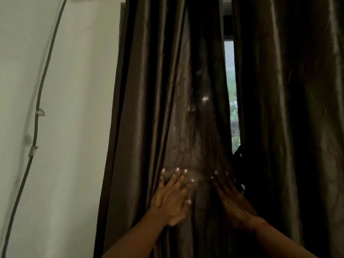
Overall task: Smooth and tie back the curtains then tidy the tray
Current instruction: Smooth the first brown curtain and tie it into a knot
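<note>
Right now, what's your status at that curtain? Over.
Left hand and right hand flat, fingers spread, pressing curtain. Curtain hangs loose, not tied back. Nothing in the way.

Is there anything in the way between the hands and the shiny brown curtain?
Nothing visible is. The left hand and the right hand both press flat, fingers spread, straight on the shiny dark brown curtain.

A pale wall [78,127] fills the left side. A dark cable [43,75] runs down it in a long curve, fixed against it by an upper clip [40,112] and a lower clip [33,150]. On its right the wall meets the dark curtain [145,108].
</note>
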